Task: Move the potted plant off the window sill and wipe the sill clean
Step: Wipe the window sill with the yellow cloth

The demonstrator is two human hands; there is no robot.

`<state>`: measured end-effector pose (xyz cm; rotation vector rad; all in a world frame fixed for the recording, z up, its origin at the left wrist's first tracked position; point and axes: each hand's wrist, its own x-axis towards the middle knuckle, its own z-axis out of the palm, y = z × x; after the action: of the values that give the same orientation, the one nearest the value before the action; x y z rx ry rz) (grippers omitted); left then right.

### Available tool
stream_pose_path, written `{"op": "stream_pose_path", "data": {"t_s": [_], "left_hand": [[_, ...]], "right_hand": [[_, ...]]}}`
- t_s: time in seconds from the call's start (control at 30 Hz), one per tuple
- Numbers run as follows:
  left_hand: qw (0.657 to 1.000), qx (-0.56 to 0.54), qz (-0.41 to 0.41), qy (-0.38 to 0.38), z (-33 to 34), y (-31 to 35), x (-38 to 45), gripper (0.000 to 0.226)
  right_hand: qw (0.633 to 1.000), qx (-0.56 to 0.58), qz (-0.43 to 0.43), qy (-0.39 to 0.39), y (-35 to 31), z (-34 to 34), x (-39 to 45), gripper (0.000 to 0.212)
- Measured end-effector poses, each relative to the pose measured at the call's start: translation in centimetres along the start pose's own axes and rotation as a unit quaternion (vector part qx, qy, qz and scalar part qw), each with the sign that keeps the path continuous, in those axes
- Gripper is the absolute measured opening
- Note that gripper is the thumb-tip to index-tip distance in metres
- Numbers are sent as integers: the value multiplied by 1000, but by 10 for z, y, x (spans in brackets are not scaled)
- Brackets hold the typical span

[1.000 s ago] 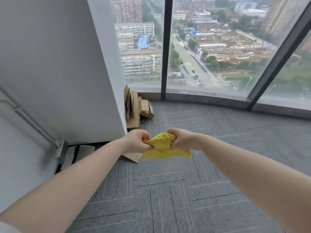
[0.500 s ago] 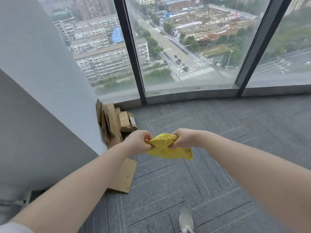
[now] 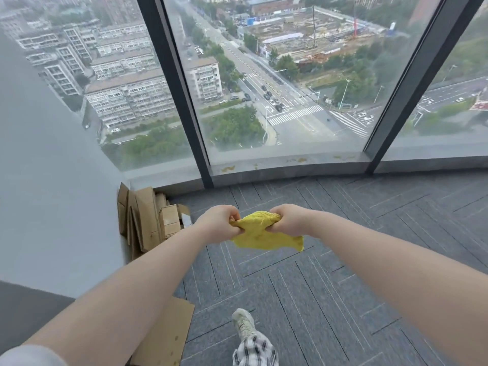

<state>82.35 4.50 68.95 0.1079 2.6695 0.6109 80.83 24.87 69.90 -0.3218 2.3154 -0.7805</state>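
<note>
Sill (image 3: 290,167) of grey stone runs along the foot of the tall window panes (image 3: 290,75), curving across the far side of the room, and it carries several yellowish-brown smears (image 3: 227,169) near its front edge, most of them in the middle pane's stretch. No potted plant shows anywhere on it in this view. Well short of the sill, above the grey carpet tiles (image 3: 317,299), a crumpled yellow cloth (image 3: 260,232) is held up between both hands. The left hand (image 3: 217,224) grips the cloth's left end with its fingers curled tight round it; the right hand (image 3: 289,219) grips the upper right part the same way, and a loose corner hangs down below it. Flattened cardboard boxes (image 3: 148,220) lean against the white wall (image 3: 52,194) at the sill's left end, and another cardboard sheet (image 3: 166,336) lies on the carpet nearer. A pale sneaker (image 3: 243,323) and a checked trouser leg (image 3: 254,350) show at the bottom edge.
</note>
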Motion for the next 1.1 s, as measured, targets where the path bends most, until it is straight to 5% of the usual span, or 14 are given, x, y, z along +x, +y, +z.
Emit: {"op": "stream_pose_path", "data": {"t_s": [0.23,0.5,0.8,1.1], "left_hand": [[999,-8,45,-17,-50,3,172,20],[997,35,49,-39,-92,-7,323,18],[995,63,-34,-63,-139,-62,488,16],[993,52,-82,-68,-156,-126,617,14]], "right_hand": [[998,-29,47,38,17,-101,124,6],[996,-26,77,20,31,-188,256,25],[997,-44,26,-54,35,-264,455,10],[993,-62,29,-97,33,-291,602,24]]}}
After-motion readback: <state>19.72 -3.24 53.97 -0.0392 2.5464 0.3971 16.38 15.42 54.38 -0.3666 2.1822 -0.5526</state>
